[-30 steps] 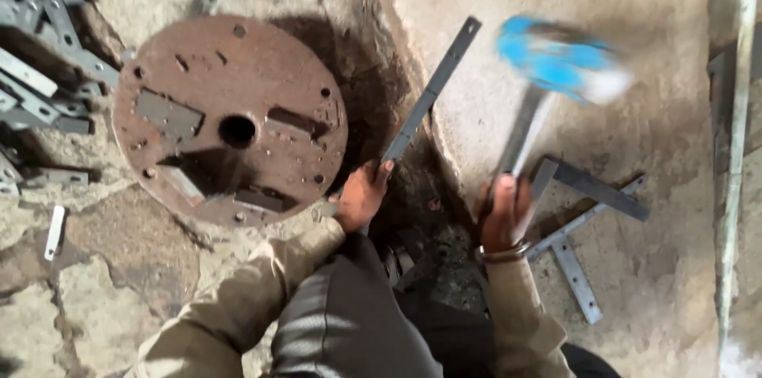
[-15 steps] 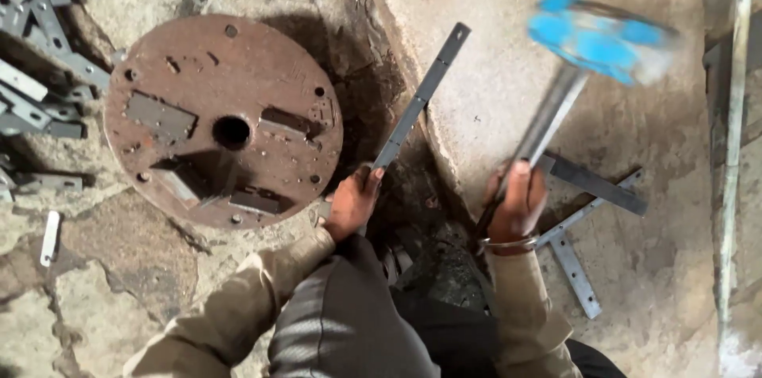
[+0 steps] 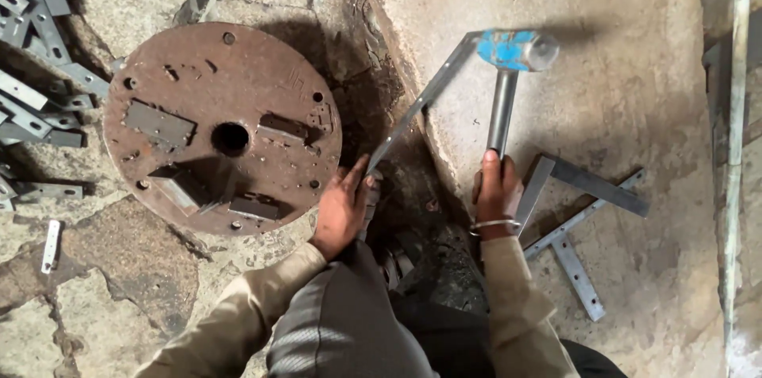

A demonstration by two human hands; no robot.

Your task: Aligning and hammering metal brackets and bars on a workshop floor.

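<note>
Beneath us: a cracked stone floor point(image 3: 103, 299), grey-brown and dusty, patched with irregular slabs. From twelve to five o'clock we note a raised pale concrete slab point(image 3: 619, 69), its curved edge falling into a dark, shadowed gap at centre. At nine o'clock we log a rusty round steel plate point(image 3: 190, 76) with a central hole, lying flat. At ten o'clock, a heap of grey metal strips point(image 3: 32, 100). Along three o'clock, a long upright metal bar point(image 3: 734, 148). Light: soft, daylight-like, from above.
</note>
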